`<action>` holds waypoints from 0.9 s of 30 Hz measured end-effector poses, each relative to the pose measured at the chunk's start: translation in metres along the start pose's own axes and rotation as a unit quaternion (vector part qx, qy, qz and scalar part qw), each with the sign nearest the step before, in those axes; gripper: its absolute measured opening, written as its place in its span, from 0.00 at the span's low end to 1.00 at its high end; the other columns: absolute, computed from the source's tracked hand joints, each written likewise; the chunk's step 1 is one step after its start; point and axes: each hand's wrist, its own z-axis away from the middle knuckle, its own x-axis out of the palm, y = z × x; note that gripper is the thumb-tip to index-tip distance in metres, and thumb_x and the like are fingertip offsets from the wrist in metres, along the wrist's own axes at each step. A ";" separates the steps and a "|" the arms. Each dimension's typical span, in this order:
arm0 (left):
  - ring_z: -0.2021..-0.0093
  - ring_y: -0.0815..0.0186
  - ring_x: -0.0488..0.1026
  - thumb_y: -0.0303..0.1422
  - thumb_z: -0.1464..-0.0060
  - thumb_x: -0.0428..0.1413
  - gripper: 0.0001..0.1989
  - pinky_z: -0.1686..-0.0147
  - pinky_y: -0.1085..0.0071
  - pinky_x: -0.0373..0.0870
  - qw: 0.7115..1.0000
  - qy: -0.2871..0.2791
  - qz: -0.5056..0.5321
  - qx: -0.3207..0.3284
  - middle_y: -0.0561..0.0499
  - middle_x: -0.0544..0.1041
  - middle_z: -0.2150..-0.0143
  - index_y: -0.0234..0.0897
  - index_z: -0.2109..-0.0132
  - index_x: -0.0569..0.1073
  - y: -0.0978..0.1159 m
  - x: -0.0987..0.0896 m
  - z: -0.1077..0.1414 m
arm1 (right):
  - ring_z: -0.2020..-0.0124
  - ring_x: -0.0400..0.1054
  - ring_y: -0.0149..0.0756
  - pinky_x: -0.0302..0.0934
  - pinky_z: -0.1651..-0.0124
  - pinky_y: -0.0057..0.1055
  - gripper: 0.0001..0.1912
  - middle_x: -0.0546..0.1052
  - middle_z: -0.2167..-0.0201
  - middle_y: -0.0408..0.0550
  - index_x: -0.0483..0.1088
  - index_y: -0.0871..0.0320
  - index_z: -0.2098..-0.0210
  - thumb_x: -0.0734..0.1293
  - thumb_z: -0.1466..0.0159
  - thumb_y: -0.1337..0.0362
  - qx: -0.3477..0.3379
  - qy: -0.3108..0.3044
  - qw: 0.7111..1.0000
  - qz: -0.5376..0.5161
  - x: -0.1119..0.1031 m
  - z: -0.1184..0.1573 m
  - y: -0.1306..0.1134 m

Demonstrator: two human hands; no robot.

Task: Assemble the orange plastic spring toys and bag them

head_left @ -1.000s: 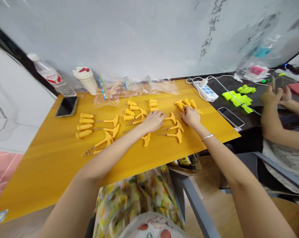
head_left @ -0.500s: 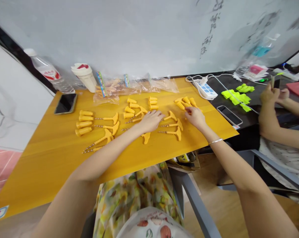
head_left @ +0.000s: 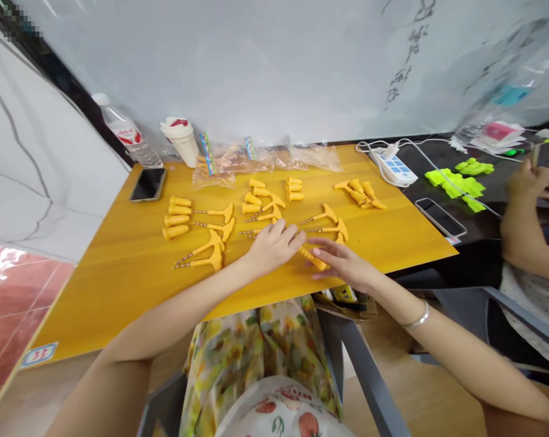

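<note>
Left hand (head_left: 274,247) open, palm down, over the metal shanks of yellow plastic T-handled screws (head_left: 215,227) on the yellow wooden tabletop (head_left: 119,297). Right hand (head_left: 344,264) loose, fingers spread, no firm grip, fingertips at a yellow plastic tapered piece (head_left: 313,259) lying just right of the left hand. Yellow plastic cone caps (head_left: 178,212) sit in a group far left.

A yellow wooden table (head_left: 119,303) carries a clear plastic bag (head_left: 265,159) along its far edge, with a white cup (head_left: 179,141) and a water bottle (head_left: 126,130) standing just left of the bag. Farther left of the bag, a black phone (head_left: 147,184) lies flat, and in front of the bag yellow plastic cone caps (head_left: 178,217) and T-handled screws (head_left: 215,212) lie in loose groups. A white power strip (head_left: 395,167) sits right of the bag.
</note>
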 end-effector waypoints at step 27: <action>0.65 0.58 0.79 0.30 0.38 0.52 0.08 0.70 0.70 0.67 0.961 -0.218 0.163 -0.047 0.47 0.80 0.65 0.39 0.52 0.71 0.016 -0.042 0.042 | 0.40 0.65 0.42 0.66 0.43 0.43 0.26 0.69 0.42 0.59 0.60 0.55 0.39 0.63 0.31 0.50 -0.369 -0.010 0.861 0.350 0.017 0.032 0.018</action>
